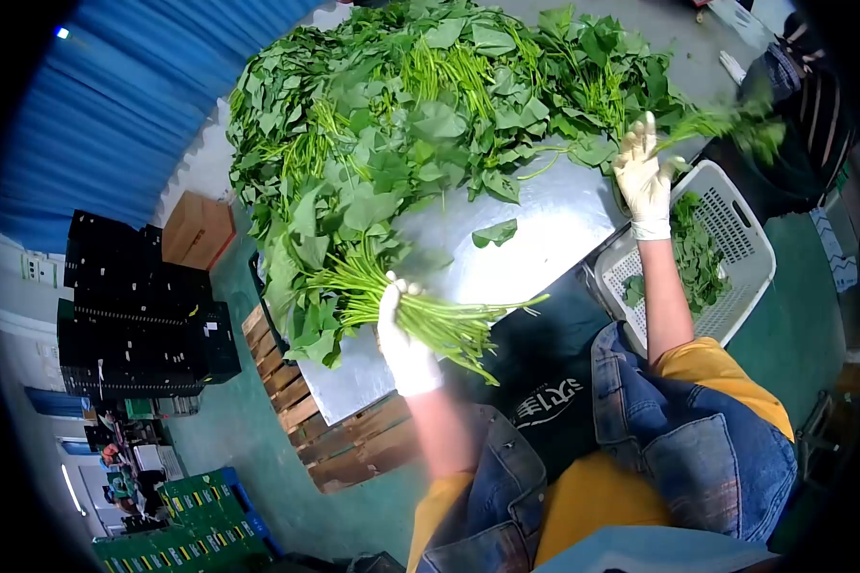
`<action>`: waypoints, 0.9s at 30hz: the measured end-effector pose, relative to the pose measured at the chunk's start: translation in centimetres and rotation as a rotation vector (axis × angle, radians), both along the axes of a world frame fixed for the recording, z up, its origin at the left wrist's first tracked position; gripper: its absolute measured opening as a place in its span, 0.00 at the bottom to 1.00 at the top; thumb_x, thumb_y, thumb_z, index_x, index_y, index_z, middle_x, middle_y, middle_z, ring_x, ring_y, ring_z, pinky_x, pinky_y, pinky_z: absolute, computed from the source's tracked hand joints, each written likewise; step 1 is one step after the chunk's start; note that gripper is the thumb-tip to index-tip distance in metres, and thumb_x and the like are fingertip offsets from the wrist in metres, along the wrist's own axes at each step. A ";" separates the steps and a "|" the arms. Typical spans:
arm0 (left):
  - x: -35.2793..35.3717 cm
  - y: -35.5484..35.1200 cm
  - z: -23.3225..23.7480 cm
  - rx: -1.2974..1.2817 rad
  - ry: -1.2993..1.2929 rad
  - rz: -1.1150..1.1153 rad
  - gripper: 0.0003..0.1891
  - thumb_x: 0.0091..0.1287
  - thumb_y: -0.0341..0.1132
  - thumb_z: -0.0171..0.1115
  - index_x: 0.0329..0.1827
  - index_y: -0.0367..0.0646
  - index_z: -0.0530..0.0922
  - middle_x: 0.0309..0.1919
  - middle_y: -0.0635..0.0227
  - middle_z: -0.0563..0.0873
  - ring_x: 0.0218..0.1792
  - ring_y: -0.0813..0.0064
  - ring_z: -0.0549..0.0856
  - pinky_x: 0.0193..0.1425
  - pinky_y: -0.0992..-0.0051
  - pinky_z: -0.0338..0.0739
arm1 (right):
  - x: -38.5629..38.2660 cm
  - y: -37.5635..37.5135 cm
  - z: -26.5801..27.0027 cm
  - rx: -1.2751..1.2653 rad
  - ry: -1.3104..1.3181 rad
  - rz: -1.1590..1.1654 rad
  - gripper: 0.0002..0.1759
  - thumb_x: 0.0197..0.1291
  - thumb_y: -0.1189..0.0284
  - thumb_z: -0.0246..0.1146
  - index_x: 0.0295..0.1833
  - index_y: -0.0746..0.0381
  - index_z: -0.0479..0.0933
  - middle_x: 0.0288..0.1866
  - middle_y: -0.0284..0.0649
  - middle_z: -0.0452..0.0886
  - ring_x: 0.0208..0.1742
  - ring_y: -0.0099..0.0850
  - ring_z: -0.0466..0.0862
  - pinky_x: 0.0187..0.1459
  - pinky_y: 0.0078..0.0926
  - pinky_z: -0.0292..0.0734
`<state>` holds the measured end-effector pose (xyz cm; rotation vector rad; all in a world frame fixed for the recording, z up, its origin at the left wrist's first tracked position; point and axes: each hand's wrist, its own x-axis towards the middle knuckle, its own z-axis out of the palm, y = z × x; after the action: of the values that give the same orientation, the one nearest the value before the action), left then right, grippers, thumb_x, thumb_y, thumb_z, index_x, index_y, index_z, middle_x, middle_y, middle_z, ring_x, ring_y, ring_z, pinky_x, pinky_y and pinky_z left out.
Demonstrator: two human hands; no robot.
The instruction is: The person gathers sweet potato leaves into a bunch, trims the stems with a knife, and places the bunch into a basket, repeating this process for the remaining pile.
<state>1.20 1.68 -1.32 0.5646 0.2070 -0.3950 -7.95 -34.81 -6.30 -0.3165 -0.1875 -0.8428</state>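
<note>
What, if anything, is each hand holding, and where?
The left hand holds a bunch of greens by its stems, midway. Blurred greens are beside the right hand; whether it holds them cannot be told.

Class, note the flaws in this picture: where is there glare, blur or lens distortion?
Head view: white glare on the metal tabletop; blur on the greens beside the right hand and on the left forearm; wide-angle bending, with black corners.

passage: across metal tabletop point(564, 224) | far side: leafy heap point(382, 119) | midway: 1 loose leaf point(495, 233)
</note>
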 end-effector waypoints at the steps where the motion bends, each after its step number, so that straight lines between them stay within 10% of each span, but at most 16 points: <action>1: 0.2 0.0 0.0 -0.007 -0.007 0.009 0.14 0.63 0.26 0.60 0.52 0.42 0.74 0.35 0.68 0.81 0.37 0.73 0.80 0.45 0.72 0.78 | -0.1 0.4 0.1 -0.068 -0.095 0.163 0.52 0.44 0.52 0.72 0.74 0.55 0.56 0.62 0.38 0.72 0.59 0.29 0.73 0.53 0.25 0.72; 6: 0.0 -0.8 0.7 -0.052 -0.106 -0.072 0.15 0.61 0.26 0.61 0.51 0.40 0.75 0.36 0.68 0.81 0.39 0.72 0.79 0.49 0.72 0.76 | 2.9 6.8 0.6 -0.691 0.833 0.401 0.37 0.51 0.68 0.67 0.70 0.51 0.66 0.63 0.37 0.69 0.64 0.36 0.70 0.53 0.36 0.78; 7: -0.3 -0.9 0.9 -0.050 -0.104 -0.072 0.15 0.61 0.26 0.61 0.51 0.40 0.75 0.36 0.68 0.81 0.39 0.72 0.79 0.49 0.72 0.76 | 4.9 7.7 -2.2 -1.467 0.856 -0.124 0.43 0.45 0.63 0.71 0.70 0.51 0.66 0.66 0.40 0.67 0.68 0.41 0.67 0.57 0.46 0.73; 9: -0.4 -0.9 1.1 0.029 -0.130 -0.026 0.16 0.60 0.26 0.61 0.52 0.40 0.74 0.37 0.68 0.81 0.40 0.71 0.79 0.50 0.73 0.76 | 5.5 13.2 2.3 -2.123 0.850 -0.204 0.51 0.36 0.53 0.75 0.70 0.50 0.63 0.70 0.46 0.62 0.72 0.48 0.61 0.67 0.53 0.57; 11: -0.5 -0.6 1.2 0.044 -0.124 -0.017 0.16 0.60 0.27 0.61 0.52 0.40 0.74 0.37 0.68 0.81 0.40 0.72 0.79 0.50 0.73 0.76 | 10.7 15.4 -10.2 -0.962 0.281 0.547 0.50 0.37 0.47 0.72 0.70 0.47 0.64 0.68 0.46 0.65 0.72 0.48 0.60 0.67 0.54 0.55; 13: -0.7 -0.3 1.3 0.057 -0.116 -0.026 0.16 0.60 0.27 0.61 0.52 0.40 0.74 0.37 0.68 0.81 0.41 0.72 0.79 0.51 0.73 0.76 | 11.9 16.0 -8.6 -2.409 0.380 -0.574 0.44 0.45 0.46 0.68 0.68 0.49 0.66 0.67 0.45 0.65 0.72 0.48 0.60 0.68 0.56 0.54; 18: -1.0 0.6 1.6 0.013 -0.105 -0.023 0.16 0.62 0.27 0.59 0.54 0.39 0.73 0.39 0.66 0.81 0.43 0.72 0.78 0.53 0.73 0.76 | 10.3 10.6 -4.5 -2.352 1.099 -0.435 0.25 0.57 0.55 0.59 0.60 0.51 0.74 0.61 0.39 0.73 0.71 0.43 0.61 0.69 0.56 0.50; 25: -0.1 0.1 0.1 0.051 -0.120 -0.046 0.17 0.62 0.27 0.58 0.54 0.39 0.72 0.38 0.66 0.81 0.41 0.72 0.79 0.52 0.73 0.76 | -11.2 -5.1 -7.0 -1.693 1.861 -1.089 0.17 0.56 0.65 0.60 0.50 0.57 0.82 0.51 0.41 0.82 0.57 0.40 0.78 0.57 0.41 0.71; 27: 0.1 -0.9 -0.2 0.010 -0.100 -0.116 0.19 0.60 0.28 0.60 0.55 0.39 0.72 0.39 0.66 0.81 0.42 0.71 0.79 0.53 0.72 0.76 | -16.8 -6.7 -8.0 -1.689 2.378 -0.789 0.17 0.56 0.62 0.60 0.50 0.52 0.82 0.54 0.38 0.82 0.57 0.38 0.79 0.57 0.45 0.69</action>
<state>1.31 0.78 -1.55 0.6060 0.0801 -0.4768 -24.74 -41.56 -14.30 -2.7966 1.6788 -0.2877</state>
